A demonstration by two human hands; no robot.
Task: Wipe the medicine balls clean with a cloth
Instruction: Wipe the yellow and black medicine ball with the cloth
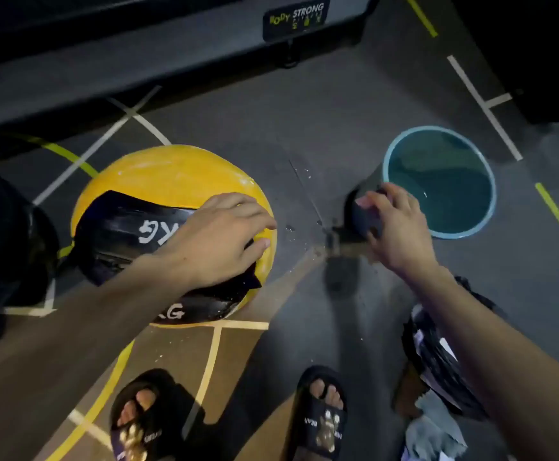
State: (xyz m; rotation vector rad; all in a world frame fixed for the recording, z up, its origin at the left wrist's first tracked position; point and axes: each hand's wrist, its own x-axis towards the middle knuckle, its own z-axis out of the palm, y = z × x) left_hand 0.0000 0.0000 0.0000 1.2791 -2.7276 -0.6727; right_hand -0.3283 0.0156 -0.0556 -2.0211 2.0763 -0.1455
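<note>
1. You're looking down at a dark grey gym floor [304,128], criss-crossed with white and yellow-green lines, water drops scattered between the ball and the bucket.
2. Along the top runs a dark machine base [138,51] carrying a black label [296,18] that reads "BODY STRONG"; the smaller print under it is too blurred to read.
3. The yellow medicine ball [171,174] sits on the floor at left, its black panel showing white "KG" lettering, with another "KG" near the lower edge; the digits are covered by your arm.
4. Your left hand [221,234] lies on top of that ball, fingers stretched flat against it, gripping nothing.
5. Your right hand [394,224] has its fingers curled round a dark wet cloth [363,214], held just beside the rim of the blue bucket [489,207], which has water in it.
6. A second, black ball [5,234] sits at the far left edge, touching or nearly touching the yellow one; I cannot tell which.
7. Your feet are in black slides [319,417] with a gold motif; the lettering on them is too blurred to read.
8. A crumpled dark bag with pale rags [437,387] lies under your right forearm.
</note>
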